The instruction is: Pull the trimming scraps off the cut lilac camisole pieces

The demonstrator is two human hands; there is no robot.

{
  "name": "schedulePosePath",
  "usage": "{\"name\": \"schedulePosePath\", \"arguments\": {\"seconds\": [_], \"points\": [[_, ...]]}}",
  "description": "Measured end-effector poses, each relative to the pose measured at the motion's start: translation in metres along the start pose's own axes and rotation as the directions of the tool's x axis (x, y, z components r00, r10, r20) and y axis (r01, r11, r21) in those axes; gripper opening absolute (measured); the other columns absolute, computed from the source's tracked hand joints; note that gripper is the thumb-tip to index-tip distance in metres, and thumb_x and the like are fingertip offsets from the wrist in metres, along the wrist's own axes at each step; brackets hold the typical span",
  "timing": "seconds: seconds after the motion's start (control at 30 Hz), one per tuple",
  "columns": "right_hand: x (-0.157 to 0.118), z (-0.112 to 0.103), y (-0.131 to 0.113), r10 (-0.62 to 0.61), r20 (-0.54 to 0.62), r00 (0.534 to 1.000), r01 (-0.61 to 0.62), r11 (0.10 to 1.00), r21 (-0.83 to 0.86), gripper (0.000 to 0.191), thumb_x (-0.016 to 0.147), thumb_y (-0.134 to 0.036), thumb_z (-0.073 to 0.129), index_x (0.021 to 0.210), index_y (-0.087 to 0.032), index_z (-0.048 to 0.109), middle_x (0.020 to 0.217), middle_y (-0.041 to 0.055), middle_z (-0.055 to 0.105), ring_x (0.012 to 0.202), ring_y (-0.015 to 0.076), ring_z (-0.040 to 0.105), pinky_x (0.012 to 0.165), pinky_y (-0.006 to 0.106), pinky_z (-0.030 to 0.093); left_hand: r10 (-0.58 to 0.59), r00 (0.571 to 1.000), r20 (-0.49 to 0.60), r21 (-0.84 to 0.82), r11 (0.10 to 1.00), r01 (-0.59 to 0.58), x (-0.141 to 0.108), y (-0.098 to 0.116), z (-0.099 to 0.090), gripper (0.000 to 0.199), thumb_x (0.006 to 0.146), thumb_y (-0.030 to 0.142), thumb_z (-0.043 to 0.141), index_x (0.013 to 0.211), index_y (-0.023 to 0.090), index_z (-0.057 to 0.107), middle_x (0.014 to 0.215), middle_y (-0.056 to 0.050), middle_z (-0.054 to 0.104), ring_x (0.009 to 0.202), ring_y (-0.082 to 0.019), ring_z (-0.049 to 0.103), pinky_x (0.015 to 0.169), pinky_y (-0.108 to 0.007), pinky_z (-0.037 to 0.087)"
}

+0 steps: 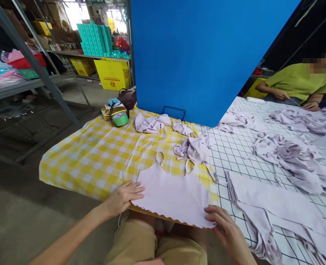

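A pale lilac camisole (174,193) lies spread flat at the table's near edge, its two thin straps pointing away from me and its scalloped hem towards me. My left hand (125,197) rests on its left side, fingers stretched out flat over the cloth. At the lower right corner of the hem, my right hand (223,222) has its fingers bent around the fabric edge, the thumb partly hidden. Just beyond the camisole sits a crumpled lilac garment (197,147).
A yellow checked cloth (85,154) covers the table's left part. Folded lilac garments (278,206) and loose heaps (292,154) lie on the right. A tall blue board (198,62) stands at the back. Green tape (120,119) lies far left. Another person (297,84) sits across at right.
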State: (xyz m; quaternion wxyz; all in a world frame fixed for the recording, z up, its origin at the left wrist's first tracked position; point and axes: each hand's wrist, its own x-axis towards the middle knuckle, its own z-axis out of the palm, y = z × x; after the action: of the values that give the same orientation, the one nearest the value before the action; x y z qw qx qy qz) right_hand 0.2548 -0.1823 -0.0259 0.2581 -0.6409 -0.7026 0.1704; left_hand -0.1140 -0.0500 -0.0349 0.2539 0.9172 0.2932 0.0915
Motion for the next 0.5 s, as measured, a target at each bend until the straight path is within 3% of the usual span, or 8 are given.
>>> {"name": "schedulePosePath", "arguments": {"seconds": [0.13,0.27,0.4,0.5], "points": [[-0.006,0.000,0.002,-0.013,-0.026,1.000,0.013,1.000,-0.006,0.018,0.075,-0.018,0.048,0.078,-0.025,0.065,0.098,0.0075,0.067,0.096,0.0247,0.060,0.080,0.041,0.050,-0.024,0.999,-0.023,0.023,0.999,0.025,-0.006,-0.001,0.004,0.064,0.065,-0.002,0.036,0.118,0.028,0.055,0.130,0.003,0.049,0.128,-0.015,0.036,0.107,-0.042,0.030],[-0.008,0.002,0.001,0.044,-0.080,0.996,-0.036,0.995,0.096,0.016,0.075,-0.021,0.051,0.078,-0.026,0.066,0.099,0.0075,0.067,0.096,0.0254,0.060,0.081,0.042,0.050,-0.029,0.997,-0.067,0.030,0.999,0.031,-0.007,-0.001,0.004,0.060,0.064,0.000,0.035,0.113,0.024,0.060,0.127,0.000,0.053,0.124,-0.017,0.042,0.105,-0.042,0.033],[-0.008,-0.017,-0.011,0.241,-0.169,0.956,-0.166,0.915,0.369,0.011,0.078,-0.029,0.053,0.078,-0.024,0.063,0.101,0.0078,0.067,0.100,0.0247,0.059,0.085,0.038,0.047,-0.045,0.988,-0.150,-0.075,0.997,0.034,0.003,0.016,-0.020,0.055,0.067,0.003,0.033,0.103,0.029,0.065,0.105,0.003,0.067,0.103,-0.016,0.060,0.095,-0.034,0.045],[-0.015,-0.051,-0.021,0.421,-0.269,0.866,-0.230,0.814,0.534,0.016,0.076,-0.038,0.058,0.078,-0.022,0.062,0.087,0.0066,0.068,0.086,0.0230,0.062,0.074,0.032,0.050,-0.092,0.975,-0.203,-0.209,0.977,0.048,0.022,0.041,-0.048,0.040,0.074,0.014,0.040,0.097,0.032,0.067,0.095,0.004,0.070,0.088,-0.018,0.065,0.077,-0.026,0.051]]}}
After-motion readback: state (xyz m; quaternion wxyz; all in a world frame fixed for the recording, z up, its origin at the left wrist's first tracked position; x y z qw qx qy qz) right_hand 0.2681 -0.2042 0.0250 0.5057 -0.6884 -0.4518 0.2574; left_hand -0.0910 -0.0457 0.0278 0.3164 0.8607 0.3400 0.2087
